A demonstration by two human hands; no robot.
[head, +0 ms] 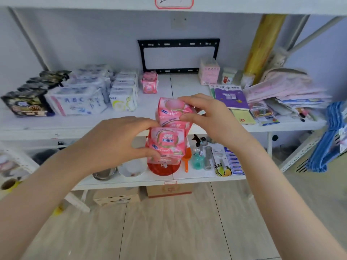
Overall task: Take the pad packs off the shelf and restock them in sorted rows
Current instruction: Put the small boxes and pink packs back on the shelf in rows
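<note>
Hands first: your left hand (120, 141) grips the lower pink pack (166, 145), thumb on its near face and fingers curled over its top edge. Your right hand (208, 115) pinches the upper pink pack (171, 110) between thumb and fingertips at its right corner. Both packs are held in the air in front of the shelf (78, 121), the upper one tilted and touching the top of the lower one. How many packs sit in the lower bundle is hard to tell.

On the shelf's left half, pad packs stand in rows running front to back. The black packs (28, 104) are farthest left, with the large white packs (75, 100) just beside them. Then come the small white packs (124, 96), and a short row of shelved pink packs (149, 83) stands near the back wall.

To your right on the same shelf lie a purple booklet (231, 96), a pink box (209, 72) and a loose pile of pink fabric (285, 87). A black bracket (178, 55) hangs on the wall behind. Below, the lower shelf (187, 178) carries a white bowl (131, 168) and a red lid-like item (163, 169), partly hidden by the pack you hold.
</note>
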